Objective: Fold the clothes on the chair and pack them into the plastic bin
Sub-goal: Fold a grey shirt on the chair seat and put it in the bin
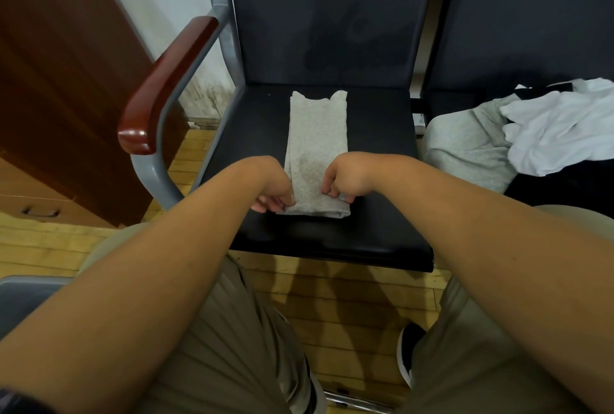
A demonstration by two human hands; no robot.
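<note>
While the folded grey garment [315,134] lay as a narrow strip mid-seat on the black chair [382,148], long axis running front to back, neckline end toward the backrest [332,15], left hand [275,199] and right hand [342,181] pinched its near corners.

The folded garment [315,151] is soft heathered grey knit cloth, matt. The chair seat [375,148] looks like smooth black leatherette with a faint sheen, its frame [219,38] matt grey painted metal, its armrest [166,84] glossy reddish lacquered wood. The floor [332,294] is wooden strip boards.
</note>
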